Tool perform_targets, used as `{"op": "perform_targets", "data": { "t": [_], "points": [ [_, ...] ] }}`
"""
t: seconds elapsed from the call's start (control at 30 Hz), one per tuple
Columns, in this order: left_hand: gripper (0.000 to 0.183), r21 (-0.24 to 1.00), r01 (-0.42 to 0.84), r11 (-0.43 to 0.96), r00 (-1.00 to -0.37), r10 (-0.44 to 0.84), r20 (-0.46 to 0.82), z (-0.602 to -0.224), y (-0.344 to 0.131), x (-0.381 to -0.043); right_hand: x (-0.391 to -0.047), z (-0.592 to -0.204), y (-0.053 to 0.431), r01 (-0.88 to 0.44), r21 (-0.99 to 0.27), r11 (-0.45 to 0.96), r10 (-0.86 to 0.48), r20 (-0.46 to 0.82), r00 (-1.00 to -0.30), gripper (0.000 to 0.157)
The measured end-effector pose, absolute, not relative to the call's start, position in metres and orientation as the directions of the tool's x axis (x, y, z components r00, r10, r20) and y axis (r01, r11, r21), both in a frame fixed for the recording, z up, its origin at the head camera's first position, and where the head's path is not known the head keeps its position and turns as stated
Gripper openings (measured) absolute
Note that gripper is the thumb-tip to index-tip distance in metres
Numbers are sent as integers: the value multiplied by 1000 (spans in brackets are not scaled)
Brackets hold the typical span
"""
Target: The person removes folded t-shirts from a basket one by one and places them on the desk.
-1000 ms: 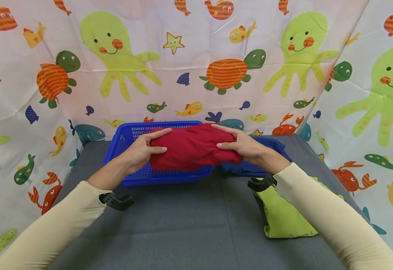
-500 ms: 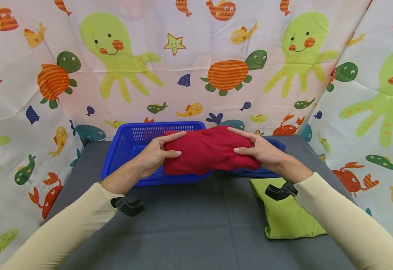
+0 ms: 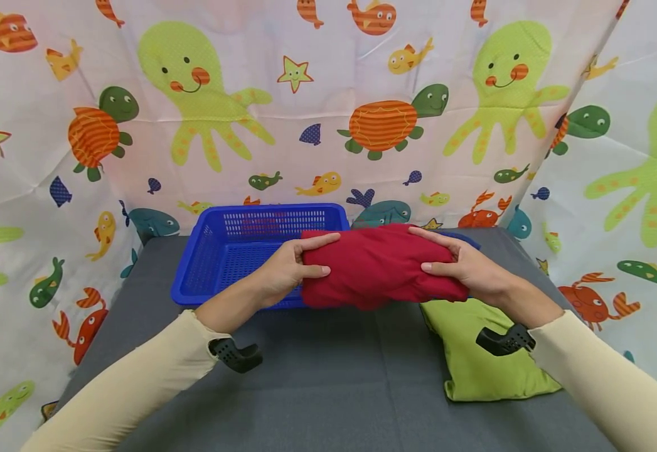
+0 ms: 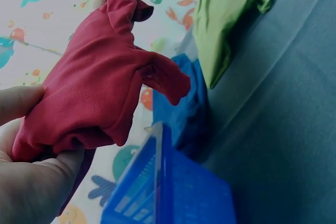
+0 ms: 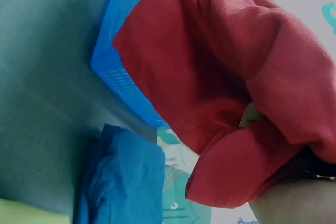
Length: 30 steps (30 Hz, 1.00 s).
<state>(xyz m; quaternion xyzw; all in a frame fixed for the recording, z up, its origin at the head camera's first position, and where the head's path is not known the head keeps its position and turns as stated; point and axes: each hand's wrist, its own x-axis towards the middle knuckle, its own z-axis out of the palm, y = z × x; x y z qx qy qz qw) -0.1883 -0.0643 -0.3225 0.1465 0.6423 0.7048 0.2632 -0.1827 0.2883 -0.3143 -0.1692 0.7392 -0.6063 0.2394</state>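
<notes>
In the head view a folded red garment (image 3: 381,267) is held in the air, stretched between both hands. My left hand (image 3: 280,271) pinches its left end, thumb on the near side. The right hand (image 3: 475,269) grips the right end in the same way. Loose folds and a flap of the red garment (image 4: 100,72) hang down in the left wrist view. The garment hides part of the blue plastic basket (image 3: 260,220) behind it, as well as most of a folded blue garment (image 5: 126,177), which the right wrist view shows better.
A folded lime-green garment (image 3: 492,361) lies at the right on the grey-covered table (image 3: 317,389), below the right forearm. A white curtain (image 3: 317,56) with sea animals stands behind and at both sides.
Both hands have carried the red garment to the right and a little nearer, away from over the basket. More of the basket's inside shows now, and the blue garment is more covered.
</notes>
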Motion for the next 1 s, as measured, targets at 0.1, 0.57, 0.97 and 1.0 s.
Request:
{"op": "perform_targets", "data": {
  "t": [0.1, 0.57, 0.97, 1.0],
  "points": [
    [64, 981, -189, -37, -813, 567, -135, -325, -58, -185, -178, -319, 296, 45, -982, 182, -552, -140, -822, 68],
    [62, 982, -191, 12, -796, 583, -162, -338, -26, -173, -155, -333, 330, 65, -980, 188, -548, -159, -821, 68],
    [64, 988, -137, 74, -766, 625, -153, -364, 0, -159, -139, -355, 358, 115, -968, 222, -539, -220, -813, 68],
    [64, 988, -137, 73, -761, 631, -152, -367, 2, -159, -137, -356, 359, 114, -966, 233, -533, -225, -815, 68]
  ]
}}
